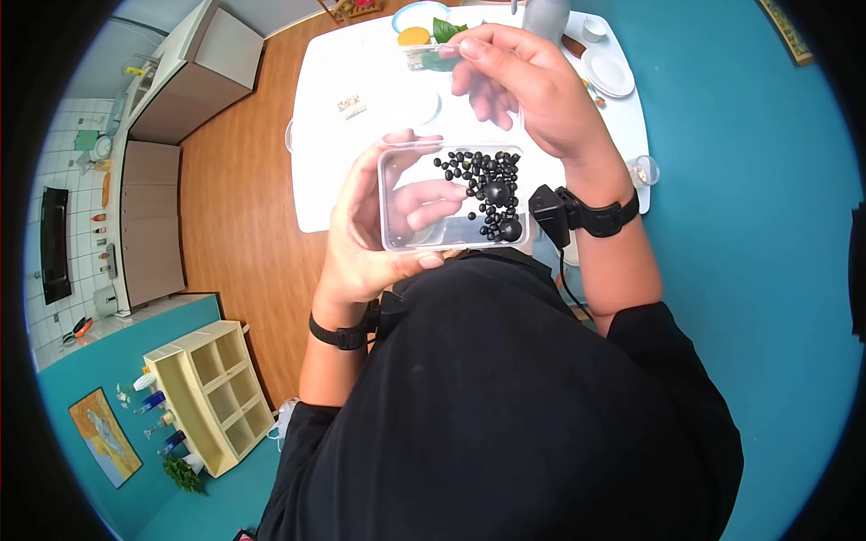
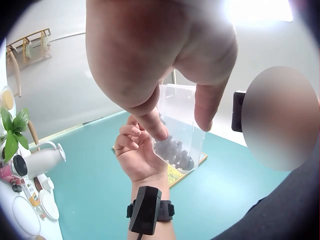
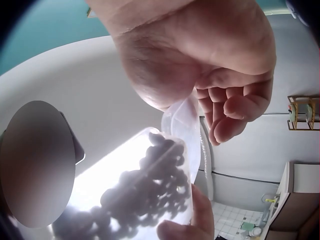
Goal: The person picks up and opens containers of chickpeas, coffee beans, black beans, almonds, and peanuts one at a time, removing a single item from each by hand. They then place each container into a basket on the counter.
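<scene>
My left hand (image 1: 354,225) grips a clear rectangular plastic container (image 1: 390,203), with the thumb along its near side and the other fingers around the far side and beneath. Many small black beads (image 1: 487,167) and a few larger black balls (image 1: 497,192) are gathered toward its right end. Beyond the container, my right hand (image 1: 532,86) is raised over the table and pinches a thin clear plastic piece, like a lid (image 1: 433,54), between thumb and index finger. In the right wrist view this translucent lid (image 3: 182,127) hangs beside the tilted container (image 3: 150,134).
Underneath is a white table (image 1: 316,135). At its far side stand a yellow-topped jar (image 1: 414,36), a leafy plant (image 1: 446,30) and a grey jug (image 1: 546,18). White plates (image 1: 610,72) and a cup (image 1: 593,31) lie to the right, with a small jar (image 1: 645,171) by the edge.
</scene>
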A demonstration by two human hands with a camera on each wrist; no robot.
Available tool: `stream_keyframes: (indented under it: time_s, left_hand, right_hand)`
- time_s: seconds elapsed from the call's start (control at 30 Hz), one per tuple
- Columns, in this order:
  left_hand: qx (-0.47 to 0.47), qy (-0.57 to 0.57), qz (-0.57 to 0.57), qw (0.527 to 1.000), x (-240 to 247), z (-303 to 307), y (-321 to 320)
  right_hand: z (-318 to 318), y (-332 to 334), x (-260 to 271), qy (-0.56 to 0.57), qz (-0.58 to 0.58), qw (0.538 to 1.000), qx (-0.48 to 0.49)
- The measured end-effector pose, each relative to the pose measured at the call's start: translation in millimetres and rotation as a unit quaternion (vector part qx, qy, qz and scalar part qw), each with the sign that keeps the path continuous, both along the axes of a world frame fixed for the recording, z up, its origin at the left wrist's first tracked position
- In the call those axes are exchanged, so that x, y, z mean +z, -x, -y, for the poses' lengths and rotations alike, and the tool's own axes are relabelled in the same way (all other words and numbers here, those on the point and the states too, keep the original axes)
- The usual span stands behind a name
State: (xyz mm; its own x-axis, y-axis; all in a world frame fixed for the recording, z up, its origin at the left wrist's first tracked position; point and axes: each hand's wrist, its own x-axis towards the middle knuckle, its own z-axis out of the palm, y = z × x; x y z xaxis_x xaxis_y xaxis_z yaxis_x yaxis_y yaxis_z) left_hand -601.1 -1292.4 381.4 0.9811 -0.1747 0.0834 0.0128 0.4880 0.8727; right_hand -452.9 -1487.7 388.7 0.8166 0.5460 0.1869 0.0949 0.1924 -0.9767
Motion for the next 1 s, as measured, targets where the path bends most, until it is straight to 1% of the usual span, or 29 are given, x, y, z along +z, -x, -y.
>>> stream_keyframes:
  time_s: [0.07, 0.13, 0.17, 0.23, 0.27, 0.33, 0.37, 0.4, 0.43, 0.47, 0.53, 0.57, 0.7, 0.77, 1.0]
  left_hand:
    - [0.001, 0.001, 0.001, 1.000, -1.0, -1.2, -1.1]
    - [-0.001, -0.005, 0.004, 1.000, -1.8, -3.6, -3.6]
    - [0.000, -0.003, 0.005, 1.000, -3.5, -3.3, -4.2]
    - [0.022, 0.003, 0.010, 1.000, -6.9, -3.3, -5.3]
    - [0.026, 0.006, 0.012, 1.000, -8.1, -3.6, -5.7]
    - [0.046, 0.018, 0.012, 0.999, -10.2, -4.6, -5.3]
    - [0.053, 0.022, 0.013, 0.998, -10.8, -5.6, -5.7]
    - [0.051, 0.017, 0.014, 0.998, -10.4, -7.6, -5.9]
    - [0.049, 0.012, 0.013, 0.999, -9.7, -8.9, -5.2]
    - [0.053, 0.017, 0.013, 0.998, -9.2, -8.7, -5.0]
    - [0.053, 0.001, 0.022, 0.998, -7.0, -8.0, -4.4]
    - [0.055, 0.007, 0.024, 0.998, -6.7, -7.7, -4.1]
    - [0.043, 0.008, 0.045, 0.998, -7.6, -7.7, -3.8]
    - [0.041, 0.010, 0.052, 0.998, -7.9, -8.3, -4.5]
    - [0.040, 0.006, 0.044, 0.998, -4.9, -10.9, -5.0]
  right_hand:
    - [-0.1, -0.1, 2.0, 0.004, 0.003, 1.000, -0.004]
    - [-0.7, 1.4, 5.7, 0.015, 0.031, 0.998, -0.044]
    - [0.1, 3.5, 6.2, 0.018, 0.031, 0.998, -0.043]
    - [1.8, 9.1, 8.2, -0.035, 0.088, 0.984, -0.150]
    - [4.5, 11.7, 10.0, -0.033, 0.090, 0.985, -0.146]
    - [15.7, 18.8, 16.5, -0.037, 0.205, 0.950, -0.233]
    - [24.7, 25.1, 22.7, -0.034, 0.207, 0.951, -0.226]
    - [34.6, 33.9, 31.7, 0.054, 0.261, 0.947, -0.179]
    - [39.4, 43.0, 39.9, 0.142, 0.312, 0.931, -0.129]
    - [38.7, 51.1, 46.2, 0.145, 0.314, 0.930, -0.124]
    - [34.3, 64.5, 56.4, 0.245, 0.273, 0.930, -0.034]
    - [33.0, 66.9, 59.0, 0.250, 0.259, 0.933, -0.026]
    - [29.1, 64.8, 56.0, 0.251, 0.278, 0.927, -0.029]
    - [28.0, 63.7, 54.9, 0.256, 0.266, 0.929, -0.006]
    - [21.1, 61.2, 61.0, 0.295, 0.259, 0.919, 0.018]
